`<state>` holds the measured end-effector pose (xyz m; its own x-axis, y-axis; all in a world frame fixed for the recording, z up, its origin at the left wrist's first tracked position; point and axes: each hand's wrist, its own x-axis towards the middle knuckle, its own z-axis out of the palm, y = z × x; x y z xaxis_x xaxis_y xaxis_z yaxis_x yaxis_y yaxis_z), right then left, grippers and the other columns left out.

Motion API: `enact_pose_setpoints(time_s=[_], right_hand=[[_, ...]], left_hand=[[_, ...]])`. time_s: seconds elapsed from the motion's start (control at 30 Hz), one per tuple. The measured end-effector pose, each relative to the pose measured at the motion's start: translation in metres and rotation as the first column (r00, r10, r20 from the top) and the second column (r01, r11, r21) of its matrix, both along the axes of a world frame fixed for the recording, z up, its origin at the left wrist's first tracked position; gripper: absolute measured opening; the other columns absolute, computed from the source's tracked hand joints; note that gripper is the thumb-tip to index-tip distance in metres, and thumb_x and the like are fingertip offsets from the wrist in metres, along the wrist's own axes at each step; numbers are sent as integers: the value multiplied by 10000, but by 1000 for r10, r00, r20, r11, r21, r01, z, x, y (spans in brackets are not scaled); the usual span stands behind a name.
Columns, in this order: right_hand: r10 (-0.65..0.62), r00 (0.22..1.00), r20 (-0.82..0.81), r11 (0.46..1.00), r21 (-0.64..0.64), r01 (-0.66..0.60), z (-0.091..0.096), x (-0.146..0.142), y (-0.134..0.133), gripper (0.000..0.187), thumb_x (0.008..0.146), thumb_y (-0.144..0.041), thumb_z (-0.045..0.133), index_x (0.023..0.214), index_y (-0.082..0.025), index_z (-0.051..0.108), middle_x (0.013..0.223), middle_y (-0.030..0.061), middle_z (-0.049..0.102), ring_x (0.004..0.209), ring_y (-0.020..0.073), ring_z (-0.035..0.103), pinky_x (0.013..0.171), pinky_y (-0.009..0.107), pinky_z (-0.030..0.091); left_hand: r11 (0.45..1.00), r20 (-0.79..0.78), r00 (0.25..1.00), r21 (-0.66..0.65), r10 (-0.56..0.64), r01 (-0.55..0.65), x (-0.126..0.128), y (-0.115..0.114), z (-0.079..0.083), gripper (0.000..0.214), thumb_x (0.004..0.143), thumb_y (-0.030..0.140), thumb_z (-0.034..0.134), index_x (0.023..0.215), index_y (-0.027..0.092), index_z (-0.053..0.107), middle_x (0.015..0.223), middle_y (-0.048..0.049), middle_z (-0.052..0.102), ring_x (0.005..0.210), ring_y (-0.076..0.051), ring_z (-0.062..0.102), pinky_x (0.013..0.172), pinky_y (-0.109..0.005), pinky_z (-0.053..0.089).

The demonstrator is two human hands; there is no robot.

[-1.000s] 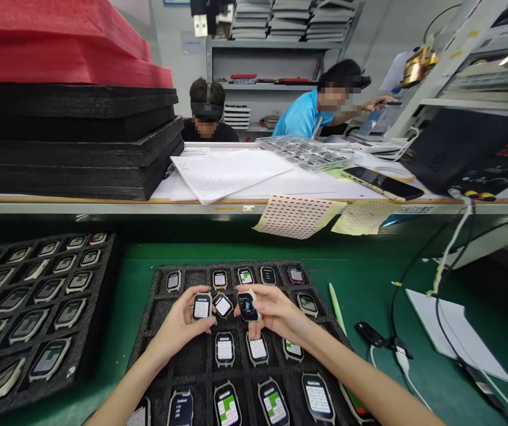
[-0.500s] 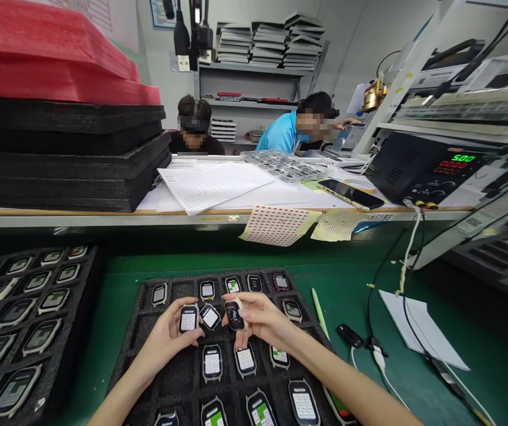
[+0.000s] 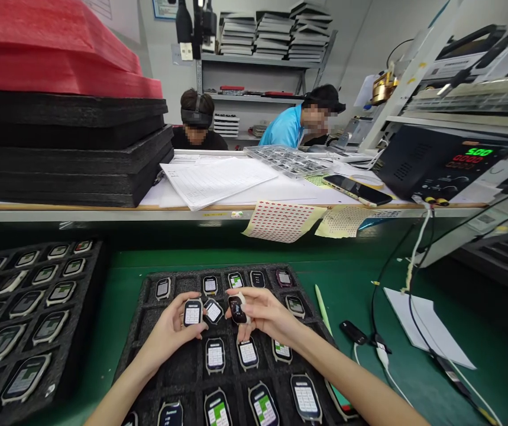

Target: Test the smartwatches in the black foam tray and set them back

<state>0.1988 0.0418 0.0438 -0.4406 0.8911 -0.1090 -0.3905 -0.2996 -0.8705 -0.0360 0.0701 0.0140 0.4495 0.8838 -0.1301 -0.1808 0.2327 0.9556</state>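
Note:
My left hand (image 3: 171,331) is closed on a watch body with a white lit screen (image 3: 192,312), held above a black foam tray (image 3: 147,296). My right hand (image 3: 268,313) pinches another watch body with a dark screen (image 3: 237,309). A third watch (image 3: 213,310) sits tilted between the two hands. The tray's pockets hold several more watch bodies with lit screens, such as one right below the hands (image 3: 215,355).
A second foam tray of watches (image 3: 98,260) lies at the left. A green pen (image 3: 322,300), a black dongle (image 3: 353,332), cables and paper (image 3: 426,325) lie to the right on the green mat. Black and red foam stacks (image 3: 67,148), papers and a phone (image 3: 360,190) sit on the shelf. Two other people sit behind.
The hands keep the same grip on the two watches. The view has shifted a little, and the right-hand watch is turned slightly.

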Motion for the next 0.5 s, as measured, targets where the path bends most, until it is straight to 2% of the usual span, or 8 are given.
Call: enact_pose_setpoints(time_s=[0.2, 0.5], right_hand=[[-31, 999, 18, 999, 12, 31, 1, 0, 2, 473, 826, -255, 663, 1258, -122, 528, 947, 154, 690, 614, 215, 708, 546, 282, 559], [65, 998, -8, 997, -30, -65, 4, -1, 1, 476, 890, -289, 587, 1321, -154, 437, 1057, 175, 659, 730, 233, 715, 608, 287, 549]], left_hand=[[999, -8, 999, 4, -51, 51, -4, 1, 5, 535, 706, 245, 750, 1177, 205, 499, 1004, -82, 641, 848, -214, 635, 685, -307, 529], [997, 21, 997, -5, -72, 72, -6, 3, 4, 522, 717, 213, 745, 1169, 204, 485, 1018, -83, 638, 901, -230, 637, 734, -325, 535]])
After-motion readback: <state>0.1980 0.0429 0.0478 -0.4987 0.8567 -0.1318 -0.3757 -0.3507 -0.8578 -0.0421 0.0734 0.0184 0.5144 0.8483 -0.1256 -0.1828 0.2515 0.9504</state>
